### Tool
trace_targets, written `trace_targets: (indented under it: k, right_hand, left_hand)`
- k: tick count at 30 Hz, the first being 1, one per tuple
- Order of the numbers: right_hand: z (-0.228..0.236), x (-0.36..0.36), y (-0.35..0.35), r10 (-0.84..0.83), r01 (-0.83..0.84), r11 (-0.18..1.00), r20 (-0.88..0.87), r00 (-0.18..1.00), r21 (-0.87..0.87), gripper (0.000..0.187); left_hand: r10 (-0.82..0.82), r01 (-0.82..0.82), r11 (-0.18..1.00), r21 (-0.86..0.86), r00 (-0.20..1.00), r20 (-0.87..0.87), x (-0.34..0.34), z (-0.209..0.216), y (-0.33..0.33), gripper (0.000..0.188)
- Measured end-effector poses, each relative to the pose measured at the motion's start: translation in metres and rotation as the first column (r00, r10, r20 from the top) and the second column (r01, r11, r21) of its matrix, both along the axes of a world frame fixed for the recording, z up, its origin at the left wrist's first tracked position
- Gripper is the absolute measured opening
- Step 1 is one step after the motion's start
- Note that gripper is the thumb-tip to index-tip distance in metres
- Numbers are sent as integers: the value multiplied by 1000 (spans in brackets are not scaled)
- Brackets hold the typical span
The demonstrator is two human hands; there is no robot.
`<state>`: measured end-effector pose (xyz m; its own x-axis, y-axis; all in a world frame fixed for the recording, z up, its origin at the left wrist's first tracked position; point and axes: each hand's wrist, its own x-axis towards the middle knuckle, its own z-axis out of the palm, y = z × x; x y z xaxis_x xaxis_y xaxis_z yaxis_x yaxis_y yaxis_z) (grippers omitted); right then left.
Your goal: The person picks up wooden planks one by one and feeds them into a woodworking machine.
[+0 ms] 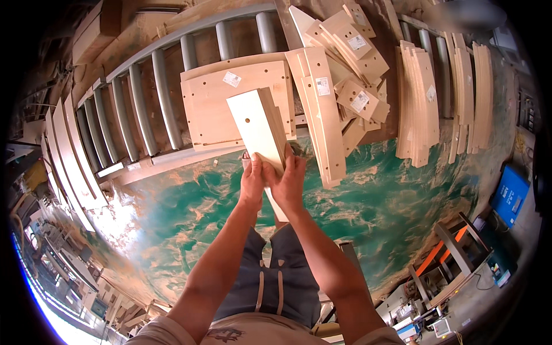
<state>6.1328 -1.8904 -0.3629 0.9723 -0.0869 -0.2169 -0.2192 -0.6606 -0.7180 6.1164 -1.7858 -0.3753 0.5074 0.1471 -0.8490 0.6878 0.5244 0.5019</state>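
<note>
A stack of long, pale wooden boards (pixel 253 122) is held up in front of me, tilted away, with a small hole in its top face. My left hand (pixel 252 178) grips its left edge, thumb on top. Wrapped round the right edge is my right hand (pixel 287 179), its thumb close to the left one. The fingers under the boards are mostly hidden. Just beyond, a wide wooden panel (pixel 210 109) with drilled holes and a white label lies on the roller conveyor (pixel 164 98), partly covered by the boards.
Long drilled planks (pixel 322 115) and a heap of short labelled wooden pieces (pixel 359 75) lie to the right of the panel. Farther right hang stacked strips (pixel 418 103) over the rollers. Long boards (pixel 75 155) lean at the left. Sawdust streaks the green floor (pixel 368 213).
</note>
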Motion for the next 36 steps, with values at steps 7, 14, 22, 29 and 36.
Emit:
trace_targets:
  k: [7,14,22,29,36]
  right_hand:
    - [11,16,-63,12,-5,998,-98,995,69,77]
    - [22,18,-153,21,-19,995,-17,1000,94,70]
    - [62,33,-321,-42,54,974,-58,997,220,68]
    - [56,89,-488,9,5,994,-125,992,107,59]
    - [30,187,-574,33,-16,994,-153,988,113,63]
  left_hand:
    - [2,-7,994,-110,999,-49,25,23,-66,59]
    - [112,-113,993,-30,994,-17,32,43,-168,47]
    - [91,-92,996,11,993,72,31,73,-342,46]
    - [143,-143,987,-73,990,-8,94,75,-506,38]
    - [158,-143,984,-109,976,151,178,60,-584,59]
